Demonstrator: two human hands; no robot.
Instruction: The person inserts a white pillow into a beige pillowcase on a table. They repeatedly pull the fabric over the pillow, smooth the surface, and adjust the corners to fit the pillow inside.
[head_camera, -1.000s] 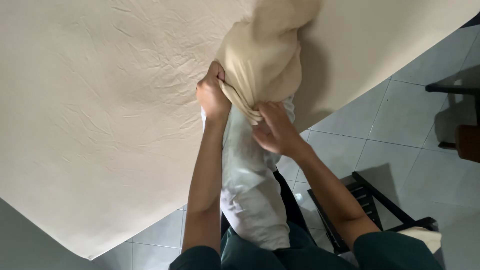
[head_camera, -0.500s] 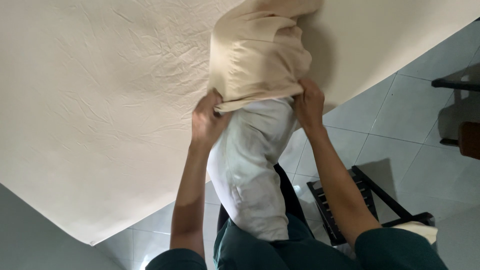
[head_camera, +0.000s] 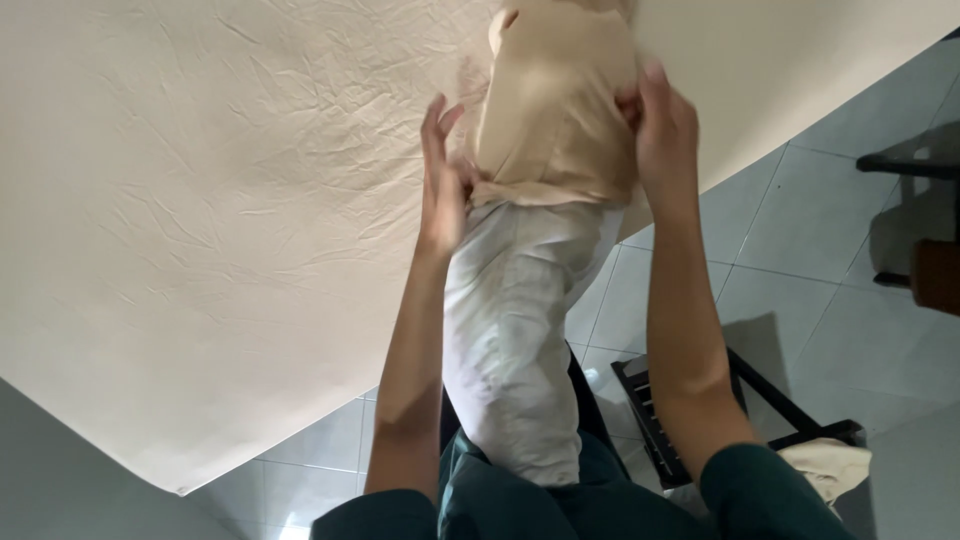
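A white pillow (head_camera: 510, 340) stands on end between my arms, its lower end against my lap. A beige pillowcase (head_camera: 555, 110) covers its upper part, with the hem just below my hands. My left hand (head_camera: 445, 185) lies against the left side of the case at the hem, fingers stretched upward and apart. My right hand (head_camera: 665, 130) grips the right side of the pillowcase higher up. The top of the pillowcase is cut off by the frame.
A wrinkled cream sheet (head_camera: 200, 250) on a bed fills the left and top. Pale floor tiles (head_camera: 800, 230) lie to the right, with a black slatted frame (head_camera: 700, 400) by my right arm, a cream cloth (head_camera: 830, 465) beside it, and dark furniture (head_camera: 920, 170) at the right edge.
Both hands have moved from the middle of the hem out to the sides of the case. My right hand slid higher, and my left hand's fingers have spread.
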